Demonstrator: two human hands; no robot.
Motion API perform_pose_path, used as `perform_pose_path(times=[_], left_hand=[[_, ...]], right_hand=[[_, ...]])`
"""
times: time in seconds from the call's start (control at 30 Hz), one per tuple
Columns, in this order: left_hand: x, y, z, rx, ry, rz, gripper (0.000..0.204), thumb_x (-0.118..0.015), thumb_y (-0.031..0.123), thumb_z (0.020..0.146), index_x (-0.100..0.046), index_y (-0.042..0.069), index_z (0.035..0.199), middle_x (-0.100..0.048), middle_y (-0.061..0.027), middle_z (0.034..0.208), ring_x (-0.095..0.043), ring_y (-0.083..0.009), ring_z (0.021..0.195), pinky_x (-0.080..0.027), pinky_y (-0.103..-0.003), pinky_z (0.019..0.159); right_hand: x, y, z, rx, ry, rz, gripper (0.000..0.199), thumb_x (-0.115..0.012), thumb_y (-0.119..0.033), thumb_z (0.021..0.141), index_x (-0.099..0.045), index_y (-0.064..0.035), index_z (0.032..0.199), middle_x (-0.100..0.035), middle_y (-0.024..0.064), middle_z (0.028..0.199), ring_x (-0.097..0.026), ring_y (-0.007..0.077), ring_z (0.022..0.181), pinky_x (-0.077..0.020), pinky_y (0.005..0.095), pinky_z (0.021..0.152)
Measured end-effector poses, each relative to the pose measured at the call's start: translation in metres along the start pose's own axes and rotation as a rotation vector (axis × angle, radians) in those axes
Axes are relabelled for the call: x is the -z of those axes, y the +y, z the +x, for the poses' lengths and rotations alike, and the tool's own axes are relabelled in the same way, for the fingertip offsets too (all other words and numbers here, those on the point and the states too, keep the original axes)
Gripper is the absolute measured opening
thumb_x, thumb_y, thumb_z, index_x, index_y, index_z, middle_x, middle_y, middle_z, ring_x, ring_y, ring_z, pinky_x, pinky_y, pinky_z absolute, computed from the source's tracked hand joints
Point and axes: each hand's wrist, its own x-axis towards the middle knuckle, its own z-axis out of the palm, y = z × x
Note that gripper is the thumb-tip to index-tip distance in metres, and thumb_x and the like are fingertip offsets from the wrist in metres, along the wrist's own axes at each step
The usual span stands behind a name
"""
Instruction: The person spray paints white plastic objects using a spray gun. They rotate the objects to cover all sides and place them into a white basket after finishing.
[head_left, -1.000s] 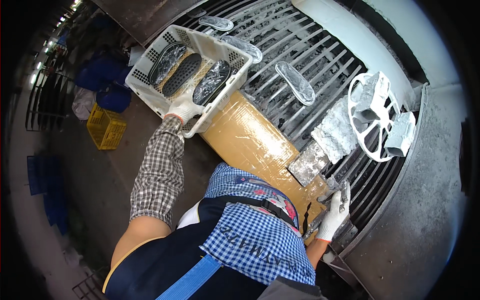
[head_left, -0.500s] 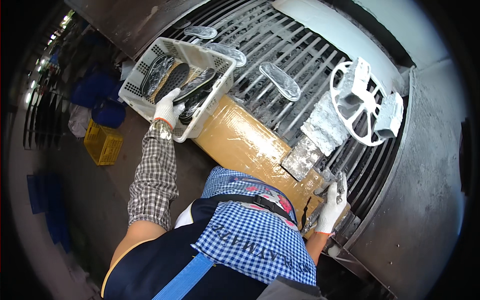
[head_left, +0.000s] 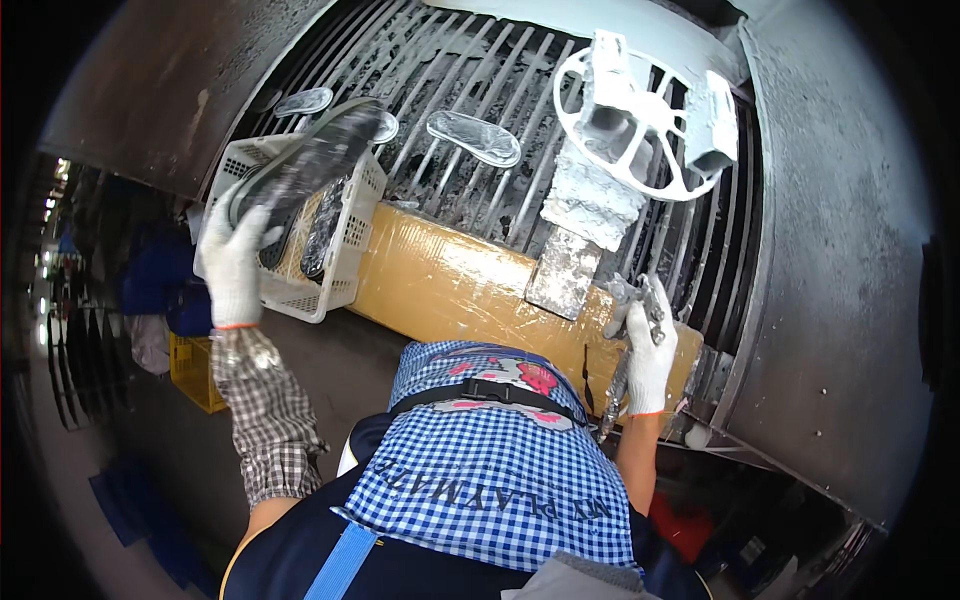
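My left hand (head_left: 233,255), in a white knit glove, grips a dark shoe sole (head_left: 320,150) by its near end. The sole is tilted and blurred above a white plastic crate (head_left: 345,270), where more dark soles (head_left: 325,225) lie. On the right, my white-gloved right hand (head_left: 650,345) is closed around a grey, residue-crusted spray gun (head_left: 622,300), over the right end of a tape-covered cardboard box (head_left: 440,270). Parts of the gun are hidden behind the fingers.
Grey-coated soles (head_left: 473,137) lie on a metal bar grate (head_left: 430,185). A white-crusted spoked wheel (head_left: 640,115) with two blocks stands at the grate's right. A metal plate (head_left: 563,275) overlaps the box. Metal walls (head_left: 830,230) flank the grate; a yellow crate (head_left: 190,370) stands lower left.
My left hand has lifted a dark sole up out of the white crate. The view has turned, shifting the scene leftward. My right hand still holds the spray gun near the box.
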Motion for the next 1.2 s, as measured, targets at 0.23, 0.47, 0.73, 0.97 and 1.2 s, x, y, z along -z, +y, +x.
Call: perform_pose_path(times=[0.23,0.47,0.73,0.97,1.2], left_hand=[[-0.126,-0.035,-0.053,-0.312,-0.445,0.142,0.043,-0.069,-0.007,0.093,-0.070,0.000,0.135,-0.074,-0.0089,0.129,-0.069,-0.0166,0.117,-0.053,-0.029,0.105],[-0.192,-0.028,-0.084,-0.615,-0.643,0.131,0.044,-0.076,-0.011,0.086,-0.074,0.002,0.128,-0.076,-0.0157,0.126,-0.073,-0.0288,0.119,-0.057,-0.036,0.104],[-0.210,-0.018,-0.095,-0.860,-0.666,0.165,0.044,-0.073,-0.016,0.087,-0.074,-0.002,0.129,-0.074,-0.0194,0.131,-0.071,-0.0321,0.126,-0.054,-0.039,0.109],[-0.208,-0.019,-0.096,-0.821,-0.697,0.051,0.045,-0.073,-0.016,0.087,-0.073,-0.004,0.130,-0.074,-0.0196,0.131,-0.071,-0.0302,0.124,-0.055,-0.038,0.109],[-0.206,0.003,-0.089,-0.386,-0.797,-0.109,0.046,-0.075,-0.008,0.092,-0.067,-0.003,0.137,-0.071,-0.0157,0.134,-0.072,-0.0249,0.118,-0.057,-0.034,0.106]], right_hand=[[-0.026,-0.027,-0.003,0.071,-0.186,-0.044,0.068,-0.068,-0.022,0.104,-0.042,0.0017,0.163,-0.060,0.0160,0.151,-0.062,0.0187,0.127,-0.0516,0.0323,0.105],[-0.049,-0.043,-0.014,0.229,-0.353,-0.249,0.075,-0.067,-0.029,0.102,-0.036,-0.0108,0.168,-0.066,0.0251,0.141,-0.067,0.0332,0.126,-0.0492,0.0396,0.109],[-0.054,-0.047,-0.014,0.321,-0.381,-0.304,0.079,-0.065,-0.031,0.102,-0.028,-0.0130,0.171,-0.071,0.0333,0.122,-0.070,0.0506,0.111,-0.0532,0.0487,0.100],[-0.037,-0.026,0.004,0.248,-0.219,-0.384,0.080,-0.066,-0.030,0.102,-0.027,-0.0207,0.172,-0.074,0.0278,0.121,-0.073,0.0440,0.110,-0.0536,0.0463,0.099],[-0.006,-0.006,-0.003,0.017,0.012,-0.299,0.080,-0.068,-0.034,0.101,-0.032,-0.0148,0.170,-0.070,0.0249,0.134,-0.070,0.0368,0.119,-0.0508,0.0426,0.106]])
